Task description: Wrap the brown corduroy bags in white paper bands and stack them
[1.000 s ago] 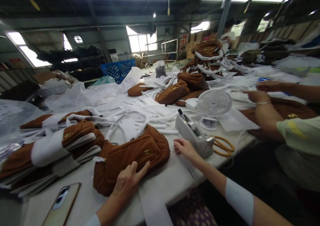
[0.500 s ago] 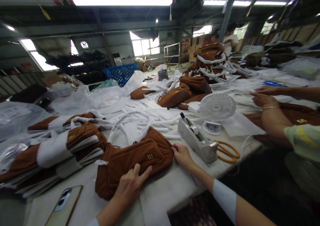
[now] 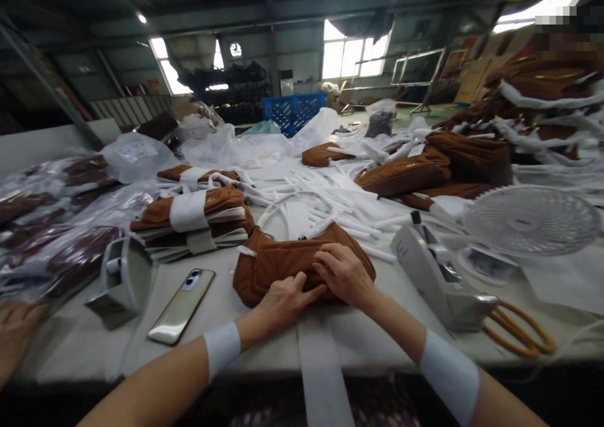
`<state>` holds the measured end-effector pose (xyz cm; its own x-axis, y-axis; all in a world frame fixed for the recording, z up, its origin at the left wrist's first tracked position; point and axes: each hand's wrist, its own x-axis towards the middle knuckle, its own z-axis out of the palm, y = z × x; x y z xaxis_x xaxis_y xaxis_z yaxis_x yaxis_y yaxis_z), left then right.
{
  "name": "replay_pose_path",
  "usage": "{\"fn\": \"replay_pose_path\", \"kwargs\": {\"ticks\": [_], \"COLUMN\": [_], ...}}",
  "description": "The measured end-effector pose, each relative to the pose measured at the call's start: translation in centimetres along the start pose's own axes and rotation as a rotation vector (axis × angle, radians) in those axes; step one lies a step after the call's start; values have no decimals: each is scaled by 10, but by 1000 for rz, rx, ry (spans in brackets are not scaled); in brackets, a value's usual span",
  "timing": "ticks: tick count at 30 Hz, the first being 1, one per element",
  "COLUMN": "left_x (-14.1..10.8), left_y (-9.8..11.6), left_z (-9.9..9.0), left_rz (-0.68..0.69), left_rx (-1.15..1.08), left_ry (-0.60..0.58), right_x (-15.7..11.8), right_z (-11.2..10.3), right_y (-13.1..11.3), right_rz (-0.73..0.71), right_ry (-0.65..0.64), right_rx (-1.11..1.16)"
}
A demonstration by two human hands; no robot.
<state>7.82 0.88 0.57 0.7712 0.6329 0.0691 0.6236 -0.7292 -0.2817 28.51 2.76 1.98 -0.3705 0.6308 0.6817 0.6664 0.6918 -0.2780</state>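
A brown fabric shoulder bag [image 3: 271, 257] lies on the white-covered table in front of me, its white-wrapped strap looped out behind it. My left hand [image 3: 287, 296] grips the bag's lower front, with the thumb stretched along the near edge. Bent fingers of my right hand [image 3: 343, 273] press on the front panel, hiding the gold logo; whatever is under those fingertips is hidden. From beneath the bag a white paper strip [image 3: 325, 373] runs toward me and hangs over the table edge. To the right stands a grey tape dispenser [image 3: 429, 282].
Left are a phone [image 3: 183, 304], a second tape dispenser [image 3: 123, 282], stacked paper-banded brown bags [image 3: 189, 216] and plastic-wrapped bags [image 3: 66, 251]. A co-worker's hand [image 3: 19, 332] rests at far left. Right are a white fan [image 3: 533, 219] and orange-handled scissors [image 3: 519, 332]. Behind lie white strips [image 3: 325, 194] and more bags [image 3: 410, 172].
The view has swung left. My right hand has moved from the bag's right end onto its front. The white paper strip now shows under the bag, and a co-worker's hand appears at left.
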Motion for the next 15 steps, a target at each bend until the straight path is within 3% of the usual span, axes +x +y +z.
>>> {"fn": "replay_pose_path", "kwargs": {"ticks": [4, 7, 10, 15], "left_x": [-7, -27, -55, -82], "left_y": [-17, -40, -60, -66], "left_z": [-15, -16, 5, 45], "left_rz": [145, 63, -131, -126], "left_rx": [18, 6, -83, -243], "left_ry": [67, 163, 275, 450], "right_x": [-8, -15, -14, -12], "right_z": [39, 47, 47, 44], "right_y": [13, 22, 25, 20], "right_rz": [20, 43, 38, 7], "right_ry": [-138, -195, -229, -280], "right_rx": [-72, -87, -106, -137]}}
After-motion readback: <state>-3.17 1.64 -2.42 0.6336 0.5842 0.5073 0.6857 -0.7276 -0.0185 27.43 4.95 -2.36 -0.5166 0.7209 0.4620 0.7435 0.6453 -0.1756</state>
